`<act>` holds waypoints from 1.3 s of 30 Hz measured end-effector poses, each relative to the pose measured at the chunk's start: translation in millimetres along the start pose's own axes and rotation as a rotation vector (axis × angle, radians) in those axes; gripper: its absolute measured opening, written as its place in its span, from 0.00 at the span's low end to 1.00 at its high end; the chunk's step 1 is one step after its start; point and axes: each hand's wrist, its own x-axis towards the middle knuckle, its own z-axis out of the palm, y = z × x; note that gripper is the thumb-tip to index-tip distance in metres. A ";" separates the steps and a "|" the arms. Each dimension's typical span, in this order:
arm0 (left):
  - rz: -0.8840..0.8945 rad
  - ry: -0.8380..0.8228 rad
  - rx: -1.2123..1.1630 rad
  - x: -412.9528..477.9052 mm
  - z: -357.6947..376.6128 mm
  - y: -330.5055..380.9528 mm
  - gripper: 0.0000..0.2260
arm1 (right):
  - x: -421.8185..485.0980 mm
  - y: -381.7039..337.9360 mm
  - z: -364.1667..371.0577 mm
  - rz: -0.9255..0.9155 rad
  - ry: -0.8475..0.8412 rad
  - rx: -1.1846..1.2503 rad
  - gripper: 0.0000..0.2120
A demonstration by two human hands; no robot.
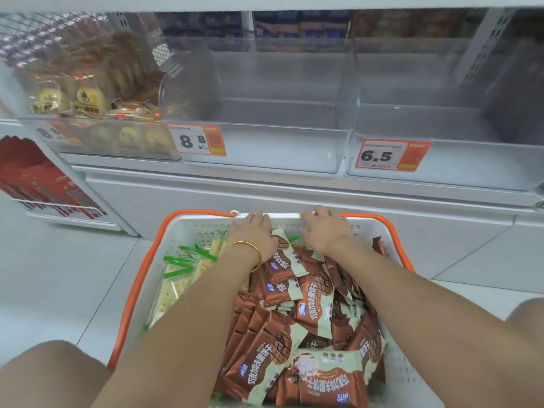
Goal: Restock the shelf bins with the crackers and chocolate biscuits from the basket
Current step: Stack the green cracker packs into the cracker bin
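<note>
Restocking at its outset. The white basket (188, 228) with the orange rim served as landmark. Above and left of the basket, a clear bin (97, 136) already held wrapped pastries. Inside the basket, against its left wall, lay the crackers (176, 278) in green-edged wrappers. The left hand (253, 231), wearing a gold bangle, rested on the basket's far rim with its fingers laid fairly straight, holding no pack. Directly above the basket stood the middle bin (265, 154), tagged 8.8, with no packs visible in it. The chocolate biscuits (294, 319) filled the basket's centre and right in a loose heap. The right hand (325, 229) lay spread on the same far rim, also holding nothing. Above and right of the basket, the right bin (471, 169), tagged 6.5, likewise showed no packs. Judged progress: nothing transferred; both products remained to be moved.
</note>
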 end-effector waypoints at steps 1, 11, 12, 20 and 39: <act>-0.003 0.010 -0.001 0.8 0.4 1.5 0.25 | 0.6 2.5 0.8 0.000 0.009 0.007 0.21; -0.030 -0.027 0.013 6.4 -10.6 16.0 0.22 | -2.9 20.9 10.6 -0.061 0.100 0.001 0.22; -0.021 -0.026 0.014 6.7 -11.4 18.0 0.22 | -3.3 23.0 10.7 -0.057 0.104 0.010 0.22; 0.060 -0.032 0.031 17.4 -14.9 43.4 0.24 | -16.2 53.3 14.6 0.016 0.154 0.047 0.24; 0.066 -0.010 0.028 27.4 -16.5 78.8 0.28 | -16.0 89.8 8.8 0.061 0.240 -0.022 0.19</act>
